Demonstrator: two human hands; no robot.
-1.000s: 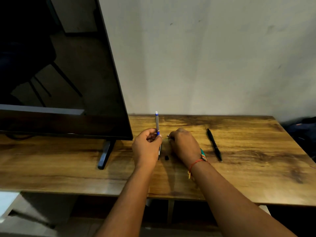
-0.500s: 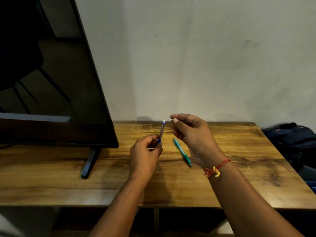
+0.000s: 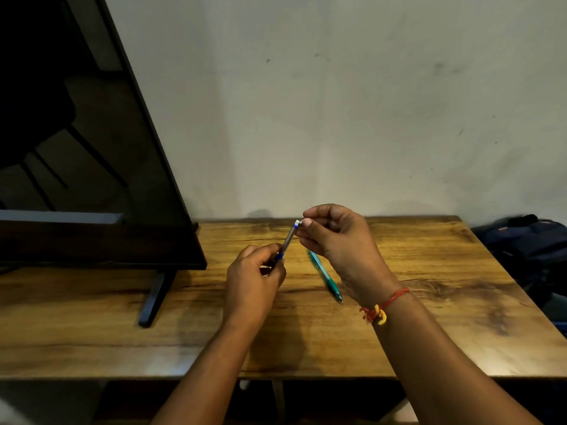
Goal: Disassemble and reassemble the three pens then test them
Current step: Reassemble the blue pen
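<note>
A person's two bare hands work above a wooden worktop [image 3: 429, 271] set against a pale wall [image 3: 337, 102]. The left hand [image 3: 253, 280] is clenched around the lower part of a grey pen [image 3: 287, 240] with a blue band, holding it tilted so that its white-tipped upper end points up and to the right. The right hand [image 3: 334, 237] is raised at that upper end, its fingertips [image 3: 306, 223] pinched together and touching the white tip — whether they hold a small part of the pen or only press against it cannot be told. A red thread with a yellow knot [image 3: 382, 306] circles the right wrist. A teal pen [image 3: 325, 276] lies flat on the worktop near the middle, just under the right hand, running diagonally from the far edge side toward the near edge, its dark point nearest the wrist. On the left end of the worktop stands a dark flat screen [image 3: 92, 179] on a slim black foot [image 3: 153, 299] — the foot well apart from the hands. Beyond the right edge of the worktop sits a dark blue bag [image 3: 527, 240], partly cut off by the frame.
</note>
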